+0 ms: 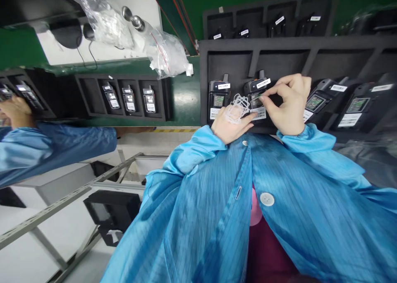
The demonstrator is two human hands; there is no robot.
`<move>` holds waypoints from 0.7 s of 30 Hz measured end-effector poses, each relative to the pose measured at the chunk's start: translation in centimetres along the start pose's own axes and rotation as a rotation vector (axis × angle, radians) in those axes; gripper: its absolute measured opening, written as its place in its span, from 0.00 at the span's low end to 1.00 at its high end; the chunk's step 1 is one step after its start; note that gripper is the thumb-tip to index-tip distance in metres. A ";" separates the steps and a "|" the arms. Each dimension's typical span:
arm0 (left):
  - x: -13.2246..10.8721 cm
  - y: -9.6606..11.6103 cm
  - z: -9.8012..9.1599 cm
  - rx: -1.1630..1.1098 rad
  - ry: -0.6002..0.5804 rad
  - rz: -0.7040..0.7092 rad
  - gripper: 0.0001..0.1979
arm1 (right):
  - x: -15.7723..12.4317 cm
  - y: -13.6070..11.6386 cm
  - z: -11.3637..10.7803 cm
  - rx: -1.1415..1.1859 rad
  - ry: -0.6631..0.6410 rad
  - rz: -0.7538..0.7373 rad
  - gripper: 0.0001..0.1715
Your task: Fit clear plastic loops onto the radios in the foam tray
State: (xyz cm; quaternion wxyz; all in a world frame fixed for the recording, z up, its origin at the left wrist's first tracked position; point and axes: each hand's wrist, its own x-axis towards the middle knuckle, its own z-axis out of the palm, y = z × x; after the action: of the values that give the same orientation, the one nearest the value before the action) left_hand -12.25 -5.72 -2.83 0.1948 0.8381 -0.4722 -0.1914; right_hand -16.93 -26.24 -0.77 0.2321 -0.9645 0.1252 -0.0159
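A tangle of thin white loops [238, 108] is held at the fingers of my left hand [228, 123]. Two fingers of that hand reach out to the lower part of a black handheld radio [257, 84], by its white barcode label. My right hand [288, 105] pinches at the right edge of the same radio's open back recess, where a small green board shows. Whatever lies between that thumb and forefinger is too small to make out. Just to the left lies another radio [218, 93], and two more, a tilted radio [321, 99] and a radio [356, 105], lie to the right.
The radios lie in a black foam tray [281, 45]; a second tray [266, 10] with several devices is behind it. Leftward are plastic bags [167, 53], a tray [124, 77] with three devices, and a co-worker's hand [15, 111] at another tray.
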 end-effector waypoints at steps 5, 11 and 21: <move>0.3 0.4 -0.3 0.044 -0.056 -0.076 0.24 | 0.3 0.4 1.0 -0.055 0.041 0.014 0.22; 0.2 0.5 0.1 0.066 -0.010 -0.140 0.25 | 0.4 0.7 1.6 -0.058 0.090 0.017 0.22; 0.5 0.6 0.3 0.045 -0.022 -0.133 0.23 | 0.3 1.0 1.8 -0.150 0.083 -0.039 0.26</move>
State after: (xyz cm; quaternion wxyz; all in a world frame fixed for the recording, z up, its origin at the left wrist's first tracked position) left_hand -12.57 -6.49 -2.88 0.1575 0.8697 -0.4216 -0.2025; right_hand -16.73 -26.35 -2.87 0.1535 -0.9799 0.1165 -0.0508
